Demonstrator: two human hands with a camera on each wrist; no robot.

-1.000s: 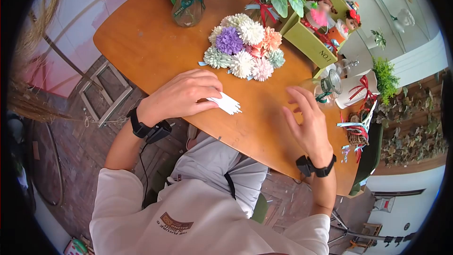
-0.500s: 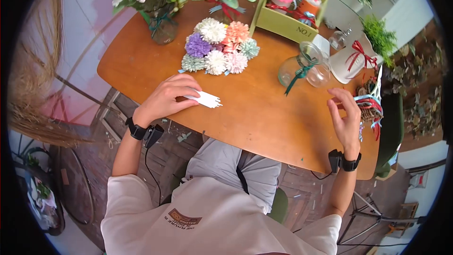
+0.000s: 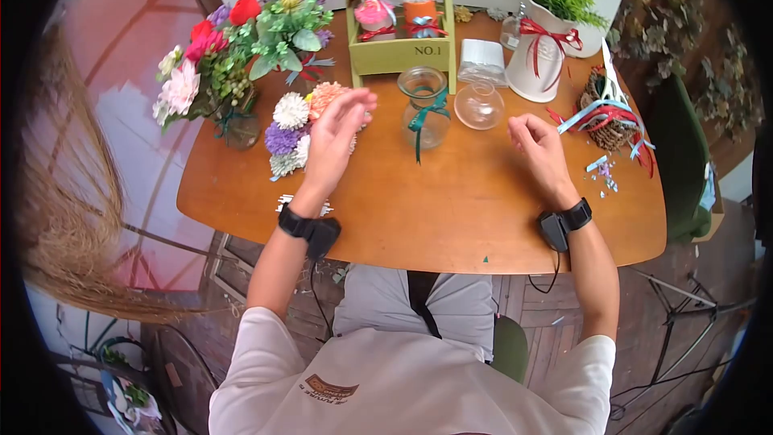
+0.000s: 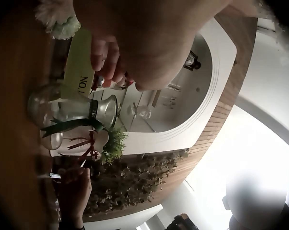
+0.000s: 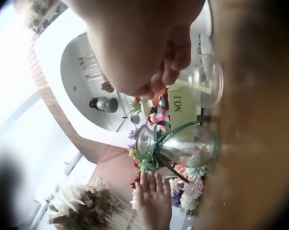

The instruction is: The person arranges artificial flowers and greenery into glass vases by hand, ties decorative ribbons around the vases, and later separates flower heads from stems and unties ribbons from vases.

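In the head view my left hand (image 3: pixel 334 141) is raised over the table beside the bunch of artificial flowers (image 3: pixel 283 138), fingers extended and holding nothing. White strips (image 3: pixel 291 204) lie on the table near my left wrist, partly covered by it. My right hand (image 3: pixel 539 153) hovers over the right half with loosely bent fingers and nothing in them. Between the hands stands a glass vase with a green ribbon (image 3: pixel 425 118), and beside it a round clear glass (image 3: pixel 479 105). The right wrist view shows the ribboned vase (image 5: pixel 182 143) past the near fingers.
A green box with two dolls (image 3: pixel 403 55) stands at the back. Left of it are vases of flowers (image 3: pixel 229 72). At the right are a white pitcher with a plant (image 3: pixel 535 64), a wicker piece with ribbons (image 3: pixel 605 117) and small scraps (image 3: pixel 604 177).
My left hand has let go of the white strips and lifted off them, moving toward the flowers. My right hand has stayed raised, its fingers more bent. The head view has turned.
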